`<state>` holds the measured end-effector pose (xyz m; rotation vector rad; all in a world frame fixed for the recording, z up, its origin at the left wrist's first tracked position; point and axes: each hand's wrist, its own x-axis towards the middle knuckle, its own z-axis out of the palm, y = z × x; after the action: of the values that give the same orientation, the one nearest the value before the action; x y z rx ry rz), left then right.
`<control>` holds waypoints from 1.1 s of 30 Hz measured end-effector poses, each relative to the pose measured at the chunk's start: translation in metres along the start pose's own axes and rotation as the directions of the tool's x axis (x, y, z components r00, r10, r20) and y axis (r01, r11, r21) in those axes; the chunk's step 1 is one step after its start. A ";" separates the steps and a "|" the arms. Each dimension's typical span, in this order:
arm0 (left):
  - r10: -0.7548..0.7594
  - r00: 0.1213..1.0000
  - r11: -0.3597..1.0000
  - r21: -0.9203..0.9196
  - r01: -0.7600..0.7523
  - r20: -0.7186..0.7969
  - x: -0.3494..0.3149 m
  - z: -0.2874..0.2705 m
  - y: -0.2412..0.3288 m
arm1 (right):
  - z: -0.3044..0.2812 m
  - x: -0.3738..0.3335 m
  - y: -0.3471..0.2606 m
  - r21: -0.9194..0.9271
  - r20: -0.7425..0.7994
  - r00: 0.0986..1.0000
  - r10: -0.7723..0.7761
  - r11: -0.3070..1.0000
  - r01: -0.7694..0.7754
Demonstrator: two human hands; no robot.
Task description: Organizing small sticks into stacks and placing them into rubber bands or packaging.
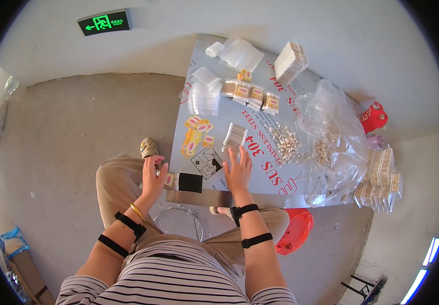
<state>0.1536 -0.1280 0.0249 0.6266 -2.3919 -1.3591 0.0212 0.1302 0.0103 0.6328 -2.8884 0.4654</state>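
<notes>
At the near edge of a metal sheet [280, 173], the left hand [153, 178] grips a half-filled cotton-swab packet [181, 181]; the open right hand [238, 170] touches a swab bundle [233, 137]. Filled packets [250, 95] lie beyond; loose swabs [286, 142] remain.

Bare sheet lies open between the row of swabs [234, 138] and the yellow labels [197, 136]. To the right, loose swabs [286, 143] and a crumpled clear bag [334, 132] crowd the bench [280, 175]; empty sleeves [205, 96] block the far left.
</notes>
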 end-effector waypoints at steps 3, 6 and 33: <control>0.010 1.000 1.000 0.015 -0.010 -0.002 0.000 -0.002 -0.005 | 0.000 0.004 -0.002 0.026 -0.004 1.000 -0.002 1.000 0.002; 0.015 1.000 0.999 0.038 -0.015 0.007 -0.002 -0.003 -0.007 | -0.001 0.013 -0.002 0.067 -0.044 0.999 -0.001 0.998 0.004; 0.004 1.000 1.000 0.004 -0.004 0.022 -0.005 -0.007 -0.003 | 0.001 0.049 0.010 0.037 -0.067 0.998 0.014 0.999 -0.012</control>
<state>0.1620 -0.1314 0.0257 0.6103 -2.4125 -1.3667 -0.0274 0.1200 0.0170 0.5924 -2.8284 0.5324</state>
